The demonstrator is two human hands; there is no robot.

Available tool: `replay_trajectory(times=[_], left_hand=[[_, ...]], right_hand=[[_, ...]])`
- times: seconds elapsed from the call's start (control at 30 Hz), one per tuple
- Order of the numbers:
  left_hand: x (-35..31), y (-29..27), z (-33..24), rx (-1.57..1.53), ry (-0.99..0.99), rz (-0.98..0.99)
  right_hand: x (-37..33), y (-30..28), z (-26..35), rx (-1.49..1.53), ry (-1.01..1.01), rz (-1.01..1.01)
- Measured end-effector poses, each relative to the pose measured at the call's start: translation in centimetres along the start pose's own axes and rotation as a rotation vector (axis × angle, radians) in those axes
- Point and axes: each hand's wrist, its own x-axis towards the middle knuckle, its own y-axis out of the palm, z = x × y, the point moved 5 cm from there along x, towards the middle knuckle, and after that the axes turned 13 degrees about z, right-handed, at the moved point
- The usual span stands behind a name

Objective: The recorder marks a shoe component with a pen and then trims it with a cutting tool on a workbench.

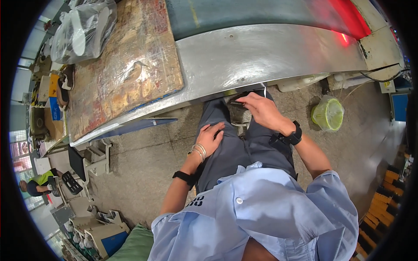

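My left hand lies on my left thigh, its fingers stretched out over the grey trousers with nothing in them. Just below the front edge of the metal table, above my lap, is my right hand. Its thumb and fingers are pinched together at the tips; a small thin pale thing shows there, too small to name. A narrow white strip hangs at the table edge beside that hand.
A worn wooden board covers the table's left part, with a clear plastic bag of white soles on it. Behind the metal runs a green conveyor belt, lit red at right. A yellow-green bucket stands on the floor. Another person sits far left.
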Motion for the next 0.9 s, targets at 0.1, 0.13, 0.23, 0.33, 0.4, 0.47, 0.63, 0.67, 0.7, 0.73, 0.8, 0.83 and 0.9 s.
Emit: replay_trajectory(times=[0.1,0.13,0.23,0.33,0.4,0.47,0.63,0.67,0.7,0.73,0.8,0.83,0.9], left_hand=[[0.3,-0.1,-0.2,-0.012,0.001,-0.011],[0.5,0.0,-0.4,-0.014,0.005,-0.006],[0.7,-0.2,-0.5,-0.007,0.011,-0.021],[0.6,0.1,-0.5,-0.023,-0.002,-0.014],[0.3,0.0,-0.5,0.091,0.017,-0.073],[0.1,0.0,-0.3,0.113,0.014,-0.09],[0.5,-0.1,-0.5,0.276,-0.034,-0.091],[0.7,0.0,-0.3,0.254,-0.04,-0.085],[1.0,0.2,-0.2,0.232,-0.037,-0.073],[0.8,0.1,0.0,0.239,-0.018,-0.059],[0.6,0.0,0.4,0.247,-0.049,-0.084],[0.8,0.5,0.3,0.25,-0.012,-0.058],[1.4,0.3,0.1,0.234,-0.005,-0.083]], right_hand=[[-1.0,-2.2,-2.5,0.217,0.137,-0.293],[-1.0,-2.9,-3.6,0.235,0.239,-0.297],[0.1,-4.9,-3.8,0.164,0.364,-0.316],[0.6,-5.8,-5.6,0.007,0.406,-0.376],[0.4,-6.0,-6.8,-0.061,0.423,-0.419],[-0.3,-6.1,-8.3,0.024,0.548,-0.423],[-0.6,-3.8,-6.4,-0.041,0.331,-0.287],[-0.5,-3.2,-5.7,-0.026,0.309,-0.288],[-0.7,-3.2,-4.4,-0.016,0.3,-0.257],[-0.4,-2.4,-4.1,0.01,0.246,-0.255],[-0.6,-2.2,-4.9,-0.031,0.27,-0.263],[-0.9,-2.8,-5.3,0.007,0.34,-0.21],[-2.2,-3.7,-6.9,0.043,0.361,-0.28]])
